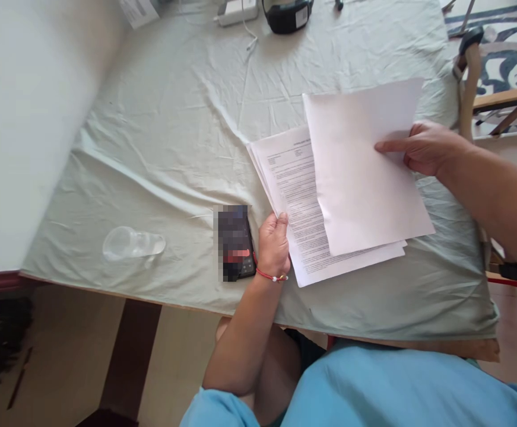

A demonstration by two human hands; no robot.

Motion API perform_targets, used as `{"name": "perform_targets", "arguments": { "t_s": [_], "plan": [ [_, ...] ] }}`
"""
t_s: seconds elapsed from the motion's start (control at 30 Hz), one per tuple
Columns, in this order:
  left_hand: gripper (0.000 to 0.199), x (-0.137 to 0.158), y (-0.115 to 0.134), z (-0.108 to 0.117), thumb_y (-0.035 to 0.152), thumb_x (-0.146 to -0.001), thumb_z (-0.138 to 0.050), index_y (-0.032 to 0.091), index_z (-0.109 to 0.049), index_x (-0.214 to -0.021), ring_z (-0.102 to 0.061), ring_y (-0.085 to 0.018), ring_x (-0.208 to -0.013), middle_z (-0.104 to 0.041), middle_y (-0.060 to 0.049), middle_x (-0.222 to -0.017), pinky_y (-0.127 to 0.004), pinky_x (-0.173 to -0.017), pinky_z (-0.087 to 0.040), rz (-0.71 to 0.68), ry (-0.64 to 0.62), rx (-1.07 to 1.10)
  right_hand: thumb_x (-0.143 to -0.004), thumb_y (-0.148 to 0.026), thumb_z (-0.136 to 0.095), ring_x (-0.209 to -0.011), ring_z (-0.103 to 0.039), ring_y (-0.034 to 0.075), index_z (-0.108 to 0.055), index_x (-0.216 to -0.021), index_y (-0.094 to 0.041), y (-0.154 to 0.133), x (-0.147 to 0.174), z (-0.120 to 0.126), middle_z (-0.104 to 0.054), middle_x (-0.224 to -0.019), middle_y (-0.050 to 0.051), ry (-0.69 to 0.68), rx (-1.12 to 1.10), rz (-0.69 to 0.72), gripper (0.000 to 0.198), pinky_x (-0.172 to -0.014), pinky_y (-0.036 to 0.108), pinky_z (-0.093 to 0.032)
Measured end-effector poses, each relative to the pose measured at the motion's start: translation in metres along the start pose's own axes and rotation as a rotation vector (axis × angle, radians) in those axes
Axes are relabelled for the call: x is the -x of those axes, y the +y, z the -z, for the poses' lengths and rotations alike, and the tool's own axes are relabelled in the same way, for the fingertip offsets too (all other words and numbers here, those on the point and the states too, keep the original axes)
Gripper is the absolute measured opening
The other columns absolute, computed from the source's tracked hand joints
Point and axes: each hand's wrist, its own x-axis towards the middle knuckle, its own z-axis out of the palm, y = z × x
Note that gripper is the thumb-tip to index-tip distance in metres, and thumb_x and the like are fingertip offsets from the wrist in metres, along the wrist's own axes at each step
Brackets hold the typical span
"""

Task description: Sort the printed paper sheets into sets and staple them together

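My left hand [275, 244] grips the left edge of a stack of printed sheets [291, 190], thumb on top. Small lines of text cover the top printed page. Over the right part of that stack lies a blank white sheet [365, 201], slightly turned. My right hand [431, 147] is at this sheet's right edge, index finger stretched across its face and the other fingers curled at the edge. Just left of my left hand, a dark phone [248, 270], partly blurred out, rests on the cloth.
A pale green cloth [173, 148] covers the table. A clear plastic cup [129, 243] lies on its side at left. At the back are a white device with a cable [238, 10] and a black strapped device [287, 16]. A wooden-armed chair [467, 89] stands at right.
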Motion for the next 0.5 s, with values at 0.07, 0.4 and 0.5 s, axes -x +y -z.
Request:
{"name": "perform_targets", "arguments": {
  "t_s": [0.07, 0.4, 0.5],
  "plan": [
    [0.042, 0.0, 0.001, -0.002, 0.047, -0.073, -0.093, 0.019, -0.072, -0.096, -0.07, -0.032, -0.124, -0.08, -0.01, -0.104, -0.047, -0.108, -0.057, 0.007, -0.008, 0.008, -0.061, -0.014, -0.095, -0.092, -0.076, 0.023, -0.082, -0.098, -0.015, 0.002, 0.002, -0.003, -0.08, -0.112, 0.013, -0.071, 0.049, -0.043, 0.039, -0.08, 0.035, -0.068],
    [0.047, -0.003, -0.003, -0.002, 0.05, -0.071, -0.093, 0.02, -0.07, -0.1, -0.075, -0.028, -0.107, -0.08, -0.007, -0.102, -0.045, -0.1, -0.059, -0.019, 0.078, -0.011, -0.068, -0.03, -0.096, -0.07, -0.071, 0.024, -0.078, -0.087, -0.017, 0.005, 0.005, -0.015, -0.078, -0.094, 0.012, 0.065, 0.399, -0.033, 0.03, -0.074, 0.051, -0.067],
    [0.04, -0.003, -0.003, -0.002, 0.049, -0.077, -0.088, 0.02, -0.07, -0.098, -0.074, -0.028, -0.112, -0.08, -0.008, -0.103, -0.045, -0.105, -0.057, -0.037, 0.089, -0.009, -0.071, -0.026, -0.093, -0.066, -0.07, 0.022, -0.078, -0.084, -0.015, 0.008, 0.0, -0.011, -0.077, -0.084, 0.01, 0.075, 0.438, 0.077, 0.023, -0.08, 0.053, -0.066]
  ]
}}
